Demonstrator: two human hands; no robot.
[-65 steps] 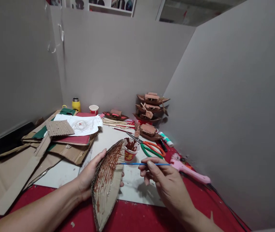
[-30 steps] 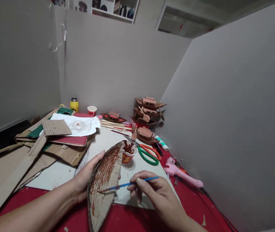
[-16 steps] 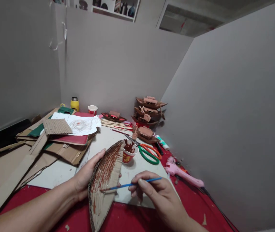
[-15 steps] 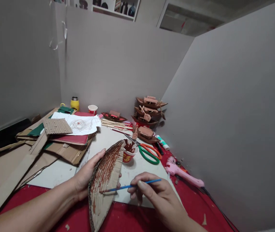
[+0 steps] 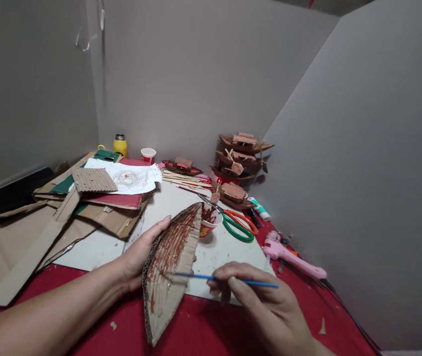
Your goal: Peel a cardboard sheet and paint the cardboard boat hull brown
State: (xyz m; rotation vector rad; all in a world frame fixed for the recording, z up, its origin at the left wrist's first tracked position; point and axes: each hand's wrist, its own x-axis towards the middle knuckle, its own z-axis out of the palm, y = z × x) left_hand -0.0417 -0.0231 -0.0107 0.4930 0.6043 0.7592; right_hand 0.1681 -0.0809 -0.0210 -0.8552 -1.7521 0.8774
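Note:
In my left hand (image 5: 142, 254) is a leaf-shaped corrugated cardboard piece (image 5: 175, 257), held tilted with its ridged face toward me. Brown paint streaks cover its upper and left parts; the lower tip and right edge are bare. My right hand (image 5: 258, 296) pinches a thin blue paintbrush (image 5: 229, 280), whose bristle end lies over the middle of the ridged face. Just behind the piece's upper tip stands a paper cup (image 5: 211, 225) smeared inside with brown paint. The fingers of my left hand are mostly hidden behind the cardboard.
Scissors (image 5: 238, 225) with green and orange handles lie beside the cup. A pink glue gun (image 5: 296, 257) with its cable is at right. Several brown model boats (image 5: 244, 143) are stacked behind. Cardboard sheets and a drawing (image 5: 129, 178) lie at left, near a yellow bottle (image 5: 120, 147).
The view has tipped down and turned slightly left, so things sit higher and farther right. The brush has shifted up and right across the cardboard face. Both hands keep their holds.

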